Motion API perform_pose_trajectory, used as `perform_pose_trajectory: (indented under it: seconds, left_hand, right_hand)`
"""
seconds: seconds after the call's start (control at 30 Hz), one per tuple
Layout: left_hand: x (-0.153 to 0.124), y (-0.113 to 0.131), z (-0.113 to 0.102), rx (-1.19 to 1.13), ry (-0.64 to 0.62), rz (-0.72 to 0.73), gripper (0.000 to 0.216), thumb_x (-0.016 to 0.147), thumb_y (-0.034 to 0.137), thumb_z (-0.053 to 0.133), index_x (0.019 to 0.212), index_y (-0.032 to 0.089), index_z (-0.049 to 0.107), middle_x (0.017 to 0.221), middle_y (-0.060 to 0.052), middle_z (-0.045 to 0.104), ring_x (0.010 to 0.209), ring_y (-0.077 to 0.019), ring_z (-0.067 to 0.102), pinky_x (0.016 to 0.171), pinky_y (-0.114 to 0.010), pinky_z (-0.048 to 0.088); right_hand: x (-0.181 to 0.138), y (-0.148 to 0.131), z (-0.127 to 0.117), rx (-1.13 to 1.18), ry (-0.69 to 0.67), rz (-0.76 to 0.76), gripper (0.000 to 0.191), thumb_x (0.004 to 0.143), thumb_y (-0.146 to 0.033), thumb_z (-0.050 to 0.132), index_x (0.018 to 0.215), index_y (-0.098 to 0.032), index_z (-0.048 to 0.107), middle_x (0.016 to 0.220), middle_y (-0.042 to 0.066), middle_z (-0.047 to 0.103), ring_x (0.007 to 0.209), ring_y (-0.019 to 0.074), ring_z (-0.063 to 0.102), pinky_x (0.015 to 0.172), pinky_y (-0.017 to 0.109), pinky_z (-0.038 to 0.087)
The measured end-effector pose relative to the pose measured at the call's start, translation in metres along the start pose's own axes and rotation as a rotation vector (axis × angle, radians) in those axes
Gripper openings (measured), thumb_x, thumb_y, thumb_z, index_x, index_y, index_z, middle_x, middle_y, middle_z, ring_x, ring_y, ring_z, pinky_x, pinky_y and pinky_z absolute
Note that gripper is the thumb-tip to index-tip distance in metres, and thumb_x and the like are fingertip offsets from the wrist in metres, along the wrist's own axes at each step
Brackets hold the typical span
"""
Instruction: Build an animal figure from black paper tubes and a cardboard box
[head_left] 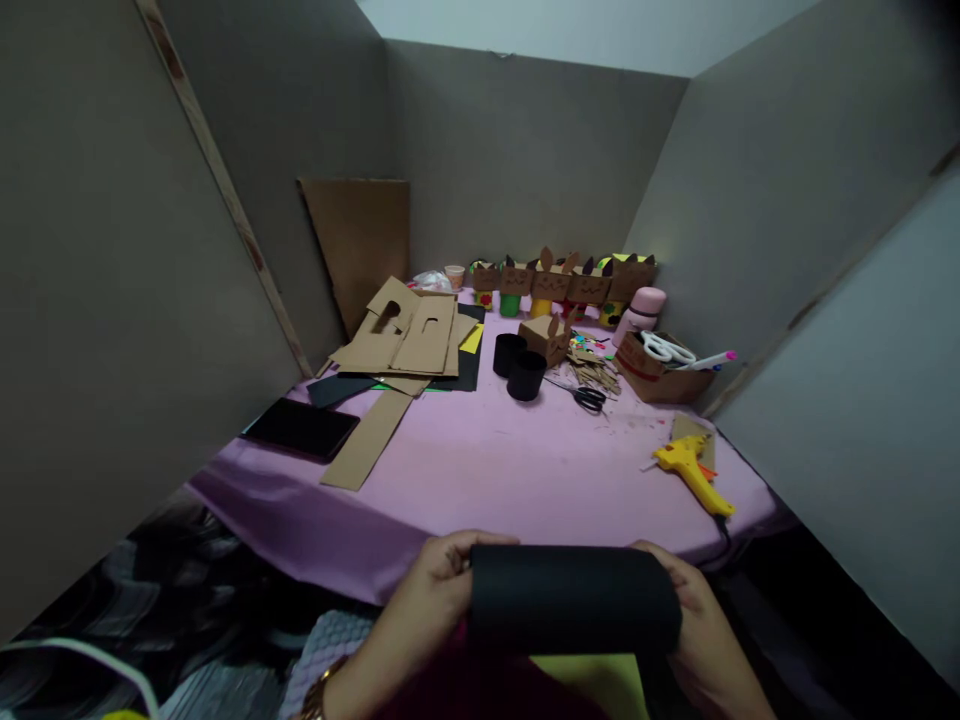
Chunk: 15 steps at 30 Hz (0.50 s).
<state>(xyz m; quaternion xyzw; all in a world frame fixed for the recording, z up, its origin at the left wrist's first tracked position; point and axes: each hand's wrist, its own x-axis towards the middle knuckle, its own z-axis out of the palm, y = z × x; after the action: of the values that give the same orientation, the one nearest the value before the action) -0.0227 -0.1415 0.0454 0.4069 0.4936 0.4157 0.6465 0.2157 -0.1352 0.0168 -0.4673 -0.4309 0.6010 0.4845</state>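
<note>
A rolled sheet of black paper [574, 600] spans the space between my hands, in front of the table's near edge. My left hand [444, 578] grips its left end, thumb and fingers closed on the rim. At the right end my right hand [688, 598] is closed on the same roll, with some fingers hidden behind it. A yellow-green sheet [596, 682] shows below the roll, over my lap. Beyond, two short black paper tubes [527, 376] stand on the pink table cover [480, 460], near a cardboard animal head [546, 340].
To the right lie a yellow glue gun [694, 472], black-handled scissors [589, 398] and a cardboard box [660, 375] holding white scissors. Cardboard pieces [405, 335] and a dark tablet [304, 428] are on the left. Several cardboard-faced figures [553, 285] line the back beside a pink bottle [641, 312].
</note>
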Motion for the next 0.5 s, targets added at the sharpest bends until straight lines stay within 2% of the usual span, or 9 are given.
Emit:
perform_pose_trajectory:
  seconds: [0.17,0.3,0.4,0.5]
  left_hand:
    - [-0.008,0.004,0.002,-0.029,-0.027,0.047,0.040,0.068,0.038,0.070,0.101,0.017,0.067,0.066,0.001,0.068,0.062,-0.0112,0.057,0.062,-0.024,0.041]
    - [-0.016,0.004,0.008,-0.007,-0.093,0.076,0.038,0.071,0.032,0.070,0.107,0.018,0.065,0.082,-0.004,0.072,0.075,-0.0136,0.061,0.070,-0.026,0.043]
    - [-0.017,0.003,0.010,0.000,-0.092,0.101,0.031,0.073,0.031,0.068,0.102,0.019,0.067,0.082,-0.004,0.072,0.074,-0.0137,0.061,0.069,-0.026,0.043]
    - [-0.015,0.002,0.008,0.058,-0.042,0.156,0.020,0.077,0.029,0.063,0.091,0.018,0.071,0.078,-0.003,0.072,0.070,-0.0131,0.060,0.065,-0.024,0.043]
  right_hand:
    - [0.002,0.007,-0.004,0.131,0.085,0.036,0.014,0.058,-0.018,0.074,0.057,-0.018,0.061,0.054,-0.004,0.053,0.051,0.0104,0.041,0.048,0.021,0.037]
    - [0.002,0.013,-0.004,0.209,0.136,0.083,0.012,0.056,-0.023,0.076,0.059,-0.020,0.065,0.056,0.000,0.060,0.054,0.0151,0.049,0.050,0.025,0.042]
    - [0.004,0.017,-0.005,0.227,0.154,0.096,0.010,0.055,-0.023,0.076,0.059,-0.021,0.067,0.055,-0.001,0.060,0.053,0.0155,0.050,0.050,0.026,0.043]
    - [0.006,0.020,-0.008,0.166,0.117,0.044,0.006,0.058,-0.019,0.073,0.063,-0.020,0.069,0.056,0.000,0.061,0.054,0.0155,0.051,0.052,0.025,0.044]
